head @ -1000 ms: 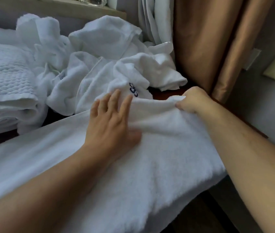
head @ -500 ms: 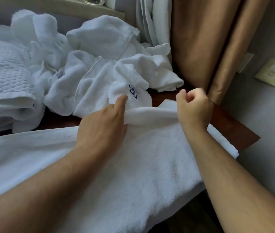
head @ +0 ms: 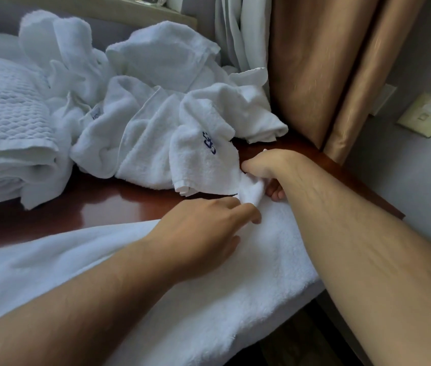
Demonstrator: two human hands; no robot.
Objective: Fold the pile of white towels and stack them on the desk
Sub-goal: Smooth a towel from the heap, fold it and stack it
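Note:
A long white towel lies flat across the near edge of the dark red-brown desk, its right end hanging over the front. My right hand pinches the towel's far right corner, a small bunch of cloth showing under its fingers. My left hand rests palm down on the towel just beside that corner, fingertips touching the bunched cloth. Behind them a crumpled pile of white towels covers the back of the desk; one carries a dark blue logo.
A folded stack of quilted white linen sits at the left. Brown curtains and a white sheer curtain hang at the back right. A wall switch plate is on the grey wall at right. The desk's right corner is close to the wall.
My right hand has moved down and toward me with the towel's corner, turning the edge over. My left hand has slid right to meet it, and more bare desk shows behind the towel.

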